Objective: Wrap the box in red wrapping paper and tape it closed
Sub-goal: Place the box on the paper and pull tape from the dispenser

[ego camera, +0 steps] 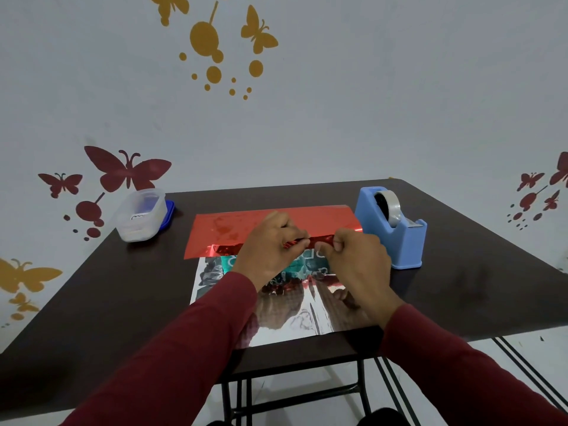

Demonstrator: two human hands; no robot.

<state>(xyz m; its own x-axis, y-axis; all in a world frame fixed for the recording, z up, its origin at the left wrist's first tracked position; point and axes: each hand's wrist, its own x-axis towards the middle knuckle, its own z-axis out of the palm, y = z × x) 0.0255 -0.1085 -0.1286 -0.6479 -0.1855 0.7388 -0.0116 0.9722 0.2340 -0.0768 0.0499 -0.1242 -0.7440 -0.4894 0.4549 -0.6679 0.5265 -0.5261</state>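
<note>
**Folding the red paper over the box**

Nearest me, the silver underside of the wrapping paper (295, 321) lies flat on the table (461, 290) beneath my wrists. My left hand (267, 247) and right hand (356, 259) each pinch the folded red edge, fingers closed on it. The teal box (302, 267) sits under my hands, mostly hidden. Just beyond my right hand stands a blue tape dispenser (396, 232); far beyond my left, a plastic container (140, 215).
</note>
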